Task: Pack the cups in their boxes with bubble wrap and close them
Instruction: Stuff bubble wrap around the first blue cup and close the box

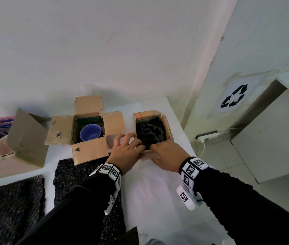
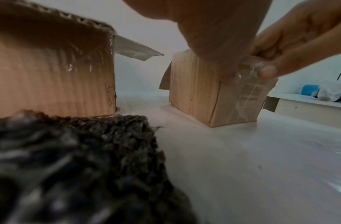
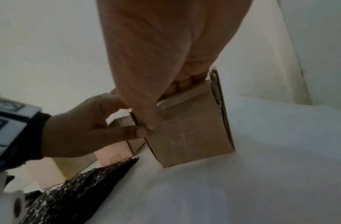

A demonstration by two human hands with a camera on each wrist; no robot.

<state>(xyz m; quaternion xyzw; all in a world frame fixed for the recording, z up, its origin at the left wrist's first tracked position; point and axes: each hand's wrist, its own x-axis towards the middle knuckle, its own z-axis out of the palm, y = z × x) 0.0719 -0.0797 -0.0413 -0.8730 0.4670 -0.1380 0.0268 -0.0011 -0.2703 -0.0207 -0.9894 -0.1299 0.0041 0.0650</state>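
A small cardboard box (image 1: 167, 129) stands on the white table, stuffed with crumpled black bubble wrap (image 1: 150, 132); no cup shows under the wrap. Both hands are at its near edge. My left hand (image 1: 129, 147) pinches the near flap at its left corner, thumb (image 3: 127, 133) on the box's front (image 3: 190, 136). My right hand (image 1: 165, 152) grips the same flap, fingers curled over the rim and thumb (image 2: 269, 71) outside on the taped wall (image 2: 242, 103). To the left an open box (image 1: 90, 149) holds a blue cup (image 1: 90, 132). Farther left, a tilted box (image 1: 16, 165) holds a pink cup (image 1: 1, 148).
Two sheets of black bubble wrap (image 1: 12, 209) (image 1: 80, 181) lie near the table's front left. The table's right edge drops beside the small box. On the floor to the right stand a white cabinet (image 1: 273, 138) and a power strip (image 1: 206, 136). A wall runs close behind the boxes.
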